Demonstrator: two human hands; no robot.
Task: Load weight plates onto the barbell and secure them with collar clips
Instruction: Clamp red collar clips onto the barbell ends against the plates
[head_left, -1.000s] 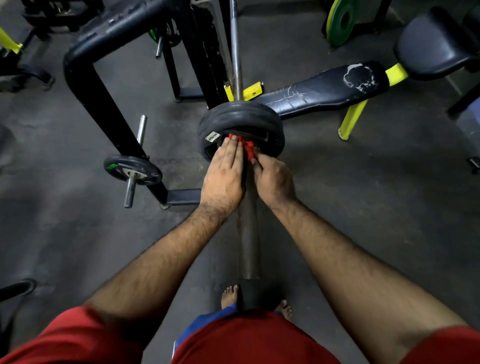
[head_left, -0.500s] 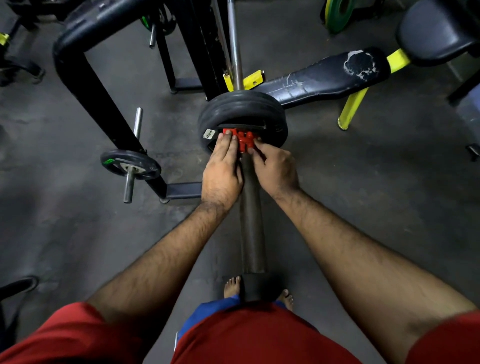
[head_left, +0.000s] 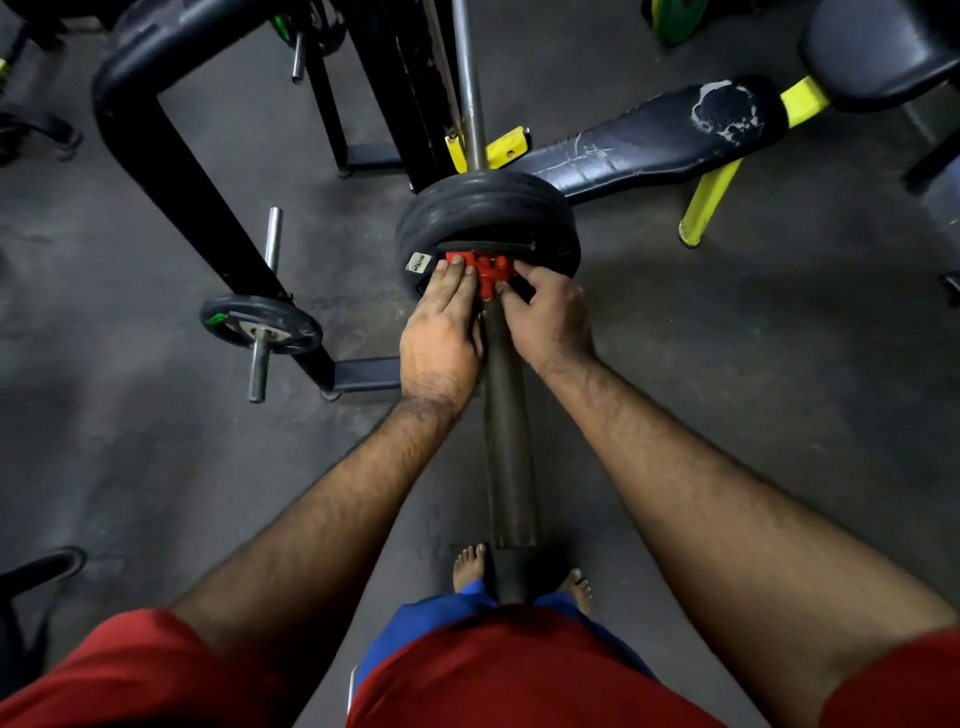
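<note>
Centre frame: left hand (head_left: 441, 332) and right hand (head_left: 545, 317) both clamped on a red plastic collar clip (head_left: 485, 275), pressed against ribbed black rubber weight plates (head_left: 488, 213) on the steel barbell sleeve (head_left: 506, 441); grey concrete floor (head_left: 753, 364).

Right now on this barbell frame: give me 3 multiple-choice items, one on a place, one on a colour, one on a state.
1. Where is the collar clip?
A. on the sleeve against the plates
B. on the floor
C. on the bench

2. What colour is the collar clip?
A. yellow
B. red
C. green

3. What are the hands doing?
A. both hanging free
B. one lifting a plate
C. both on the clip

Answers:
1 A: the clip sits on the barbell sleeve, right up against the black plates.
2 B: it shows bright red between the fingers.
3 C: the left hand and the right hand each have a grip at the clip's sides.
</note>
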